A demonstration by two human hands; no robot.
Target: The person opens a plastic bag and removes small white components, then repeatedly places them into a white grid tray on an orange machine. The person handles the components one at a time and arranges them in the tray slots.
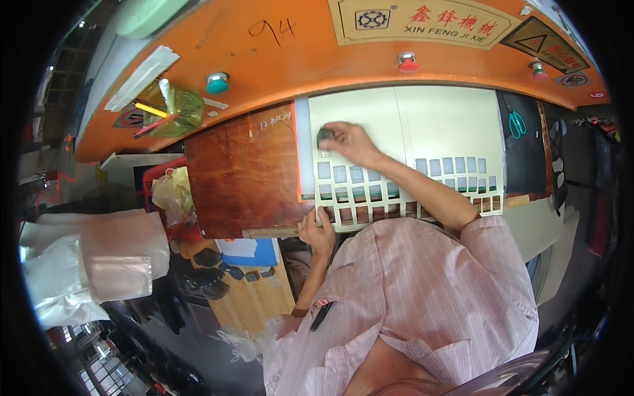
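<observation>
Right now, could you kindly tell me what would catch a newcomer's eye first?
Probably the orange machine curving across the top. Below it lies a pale sheet, its lower part full of rectangular holes. The right hand holds a small dark object over the sheet's left part; the left hand is at its lower left corner.

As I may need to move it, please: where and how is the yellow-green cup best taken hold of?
The yellow-green cup is probably best gripped by its curved right wall, coming from the right: the yellow pen and others stick out leftward, leaving that side free. Whether it is fixed, I cannot tell.
</observation>
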